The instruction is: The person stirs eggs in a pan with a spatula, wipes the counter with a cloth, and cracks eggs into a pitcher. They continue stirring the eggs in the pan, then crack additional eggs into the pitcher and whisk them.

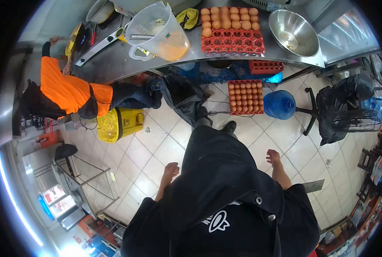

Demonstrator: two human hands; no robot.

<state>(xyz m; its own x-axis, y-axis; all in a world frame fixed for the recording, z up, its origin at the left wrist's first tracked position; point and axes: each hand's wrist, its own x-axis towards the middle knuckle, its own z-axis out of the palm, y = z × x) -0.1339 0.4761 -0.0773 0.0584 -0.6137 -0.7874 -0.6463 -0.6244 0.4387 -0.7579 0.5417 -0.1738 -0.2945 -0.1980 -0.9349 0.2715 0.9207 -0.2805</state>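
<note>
My left hand [171, 170] hangs beside my body over the tiled floor, its fingers loosely bent with nothing visible in them. On the other side my right hand [273, 157] hangs free, fingers apart and empty. Both hands are well away from the metal counter [101, 64]. On that counter stand a clear plastic jug [173, 40] with yellow-orange liquid and a whisk in it, a red tray [233, 42] partly filled with brown eggs, and a steel bowl [300, 38]. A yellow cloth [187, 18] lies behind the jug.
A full egg tray [246, 97] and a blue water jug [279, 104] stand on the floor ahead, near a black bag [184, 96]. A person in orange [71, 92] works at the left, by a yellow bin [120, 124]. Black bags [334, 103] are at the right.
</note>
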